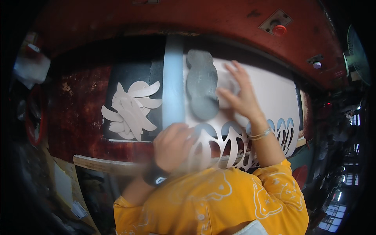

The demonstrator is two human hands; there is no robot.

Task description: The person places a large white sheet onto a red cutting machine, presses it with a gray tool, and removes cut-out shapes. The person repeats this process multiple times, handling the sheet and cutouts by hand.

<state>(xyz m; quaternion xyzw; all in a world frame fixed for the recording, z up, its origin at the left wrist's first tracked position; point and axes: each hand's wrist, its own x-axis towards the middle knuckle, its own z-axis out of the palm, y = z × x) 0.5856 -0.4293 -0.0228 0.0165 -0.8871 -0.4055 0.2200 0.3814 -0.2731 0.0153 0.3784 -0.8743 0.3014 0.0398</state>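
A pale sheet (270,84) lies on the work surface, its near edge full of curved cut-out holes. On its left part rests a dark grey, wavy-edged block (201,84), perhaps a cutting die. My right hand (243,94) is just right of the block, above the sheet, with thumb and fingers spread; a pale blur shows between them. My left hand (171,145) is at the sheet's near left corner, beside the cut-out strip. Motion smears its fingers, so their grip does not show. Farther left, curved pale cut pieces (131,111) lie in a loose pile on a dark board.
A red machine body (219,23) spans the far side, with a red push button (279,30) and a small knob (317,64). A light blue strip (174,78) runs beside the sheet. A wooden rail (105,163) edges the near side. A green fan (357,56) stands far right.
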